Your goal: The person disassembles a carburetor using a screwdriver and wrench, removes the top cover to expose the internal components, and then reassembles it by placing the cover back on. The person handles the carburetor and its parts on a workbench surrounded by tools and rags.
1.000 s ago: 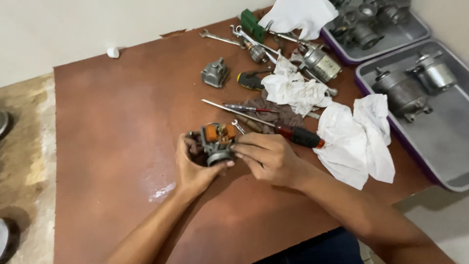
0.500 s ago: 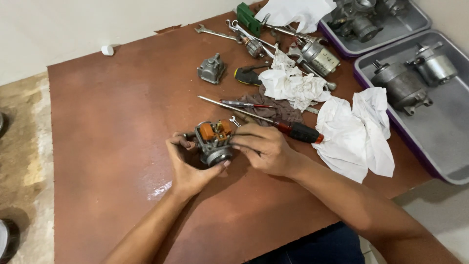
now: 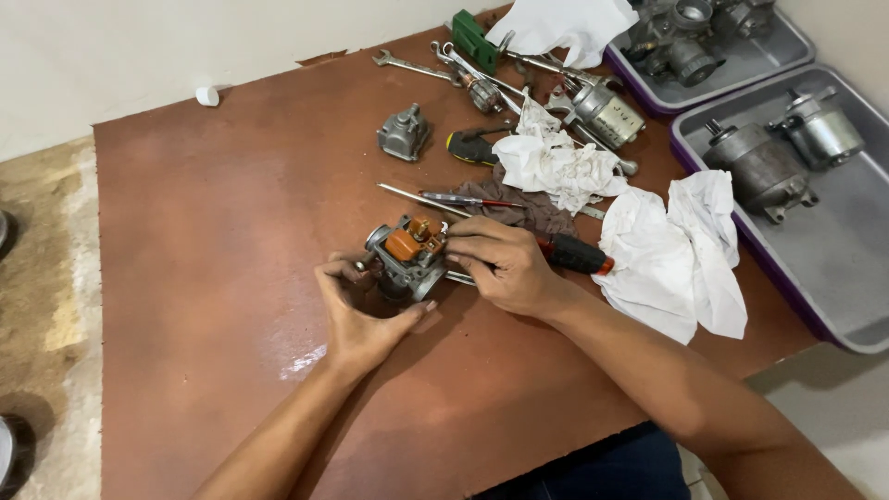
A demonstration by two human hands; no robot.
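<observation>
— Carburetor body [image 3: 405, 264], upside down near the middle of the brown table [image 3: 213, 241], orange float [image 3: 405, 244] showing on top. Where are the hands?

— The left hand [image 3: 356, 315] cups it from below and from the near side, fingers curled around the casting. The right hand [image 3: 500, 264] is closed up, fingertips pinched at the float's hinge end. Whether there's a pin or a small tool between them I can't tell; the knuckles hide it.

— What worries you?

— Anything tiny coming out of that hinge. If the pinch slips, I'd judge it could roll off across the table or vanish into the white rags [image 3: 676, 250] just right of the wrist.

— And the float itself?

— Plastic, likely fragile. Prying at an angle could bend its tab. Also the red-handled screwdriver [image 3: 574, 253] lies right under the right forearm, and a second thin one [image 3: 444, 197] sits just beyond the carburetor; a nudge could send either rolling.
</observation>
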